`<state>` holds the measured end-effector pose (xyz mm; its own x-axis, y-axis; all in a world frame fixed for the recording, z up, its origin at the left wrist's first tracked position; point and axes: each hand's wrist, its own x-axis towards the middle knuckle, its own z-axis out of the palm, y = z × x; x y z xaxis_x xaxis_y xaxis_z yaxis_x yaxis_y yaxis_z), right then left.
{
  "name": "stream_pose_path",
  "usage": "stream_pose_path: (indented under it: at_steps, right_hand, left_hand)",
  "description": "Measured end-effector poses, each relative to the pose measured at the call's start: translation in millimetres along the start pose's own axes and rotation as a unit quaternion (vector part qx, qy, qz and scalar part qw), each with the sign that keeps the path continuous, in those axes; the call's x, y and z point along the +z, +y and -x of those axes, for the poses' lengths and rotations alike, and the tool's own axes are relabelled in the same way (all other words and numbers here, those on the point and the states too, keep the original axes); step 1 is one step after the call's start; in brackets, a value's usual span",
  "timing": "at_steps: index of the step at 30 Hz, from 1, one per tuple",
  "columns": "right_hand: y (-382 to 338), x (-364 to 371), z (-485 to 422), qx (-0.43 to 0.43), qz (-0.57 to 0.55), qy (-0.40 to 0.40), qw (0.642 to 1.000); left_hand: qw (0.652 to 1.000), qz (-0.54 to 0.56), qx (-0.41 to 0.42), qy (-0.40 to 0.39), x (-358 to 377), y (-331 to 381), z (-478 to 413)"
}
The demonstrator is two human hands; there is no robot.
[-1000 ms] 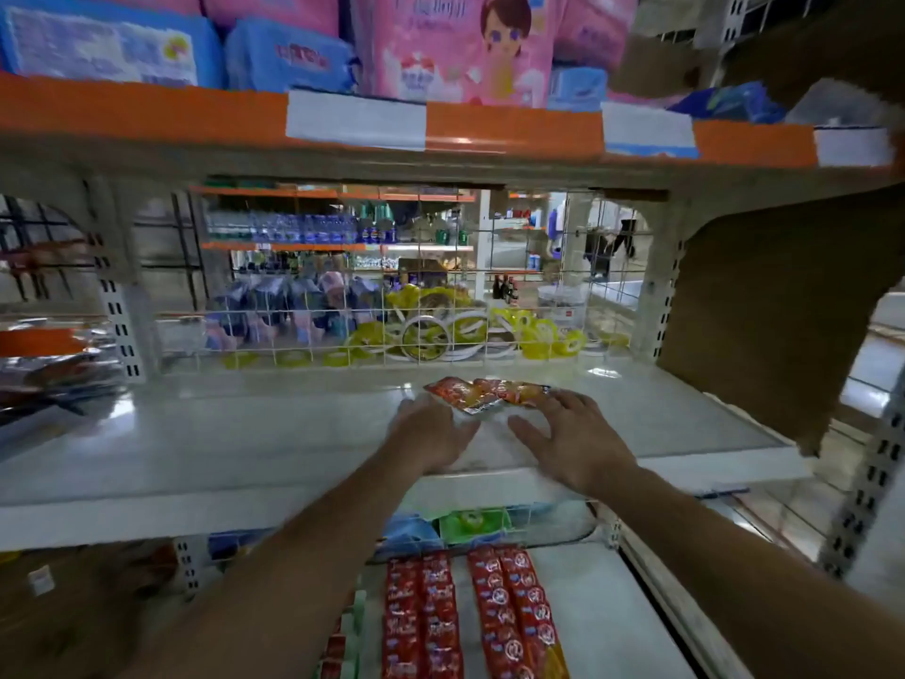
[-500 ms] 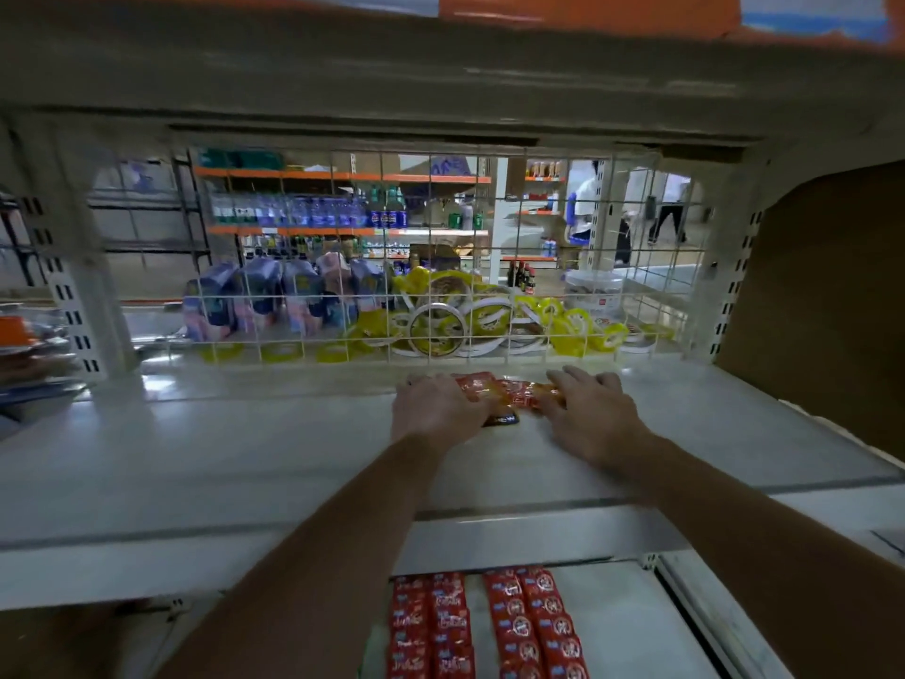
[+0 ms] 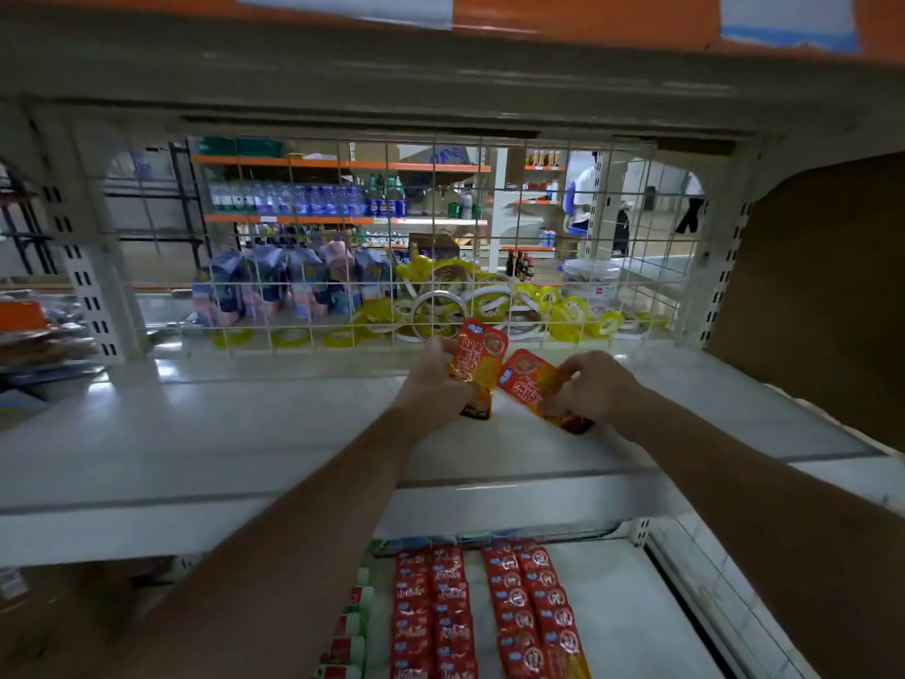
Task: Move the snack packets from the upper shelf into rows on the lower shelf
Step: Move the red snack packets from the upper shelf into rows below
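The left arm reaches up from the lower left across the front edge of the upper shelf [image 3: 220,433]. The left hand [image 3: 431,384] has its fingers curled round the lower half of a red and orange snack packet [image 3: 479,357], which it holds nearly upright over the white shelf. Just to the right is a second packet [image 3: 526,384], tilted so that its top leans left toward the first. The right hand [image 3: 595,392] pinches it at its lower right edge with bent fingers, and the right arm comes in from the lower right. Whether the packets' dark bottom ends touch the shelf cannot be told. A wire mesh [image 3: 343,188] closes off the back of the shelf. Behind it, from left to right, stand blue and pink packs [image 3: 294,286] and a heap of yellow tape rolls [image 3: 563,306]. A brown cardboard panel [image 3: 822,286] walls off the right side. Below, between the forearms, the lower shelf [image 3: 631,605] carries rows of packets [image 3: 433,615] lying flat, running front to back in two paired columns.
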<state>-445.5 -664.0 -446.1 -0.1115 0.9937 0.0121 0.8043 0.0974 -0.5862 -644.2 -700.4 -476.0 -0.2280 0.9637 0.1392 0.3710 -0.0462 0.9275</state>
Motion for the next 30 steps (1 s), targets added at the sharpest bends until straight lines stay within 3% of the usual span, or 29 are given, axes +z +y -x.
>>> stream_pose_path:
  at_steps: [6,11,30]
  right_hand:
    - [-5.6,-16.5,34.0,-0.031,-0.236,-0.01,0.971]
    - [-11.4,-26.5,67.4,-0.07,-0.316,-0.015,0.946]
    - [24.0,-100.4,187.4,-0.109,-0.292,-0.036,0.949]
  left_hand:
    - [0.989,0.148,0.012,-0.012,-10.4,6.5,28.0]
    - [0.978,0.201,0.031,-0.042,-10.6,17.6,55.5]
    - [0.98,0.166,0.073,-0.082,8.0,78.7,158.3]
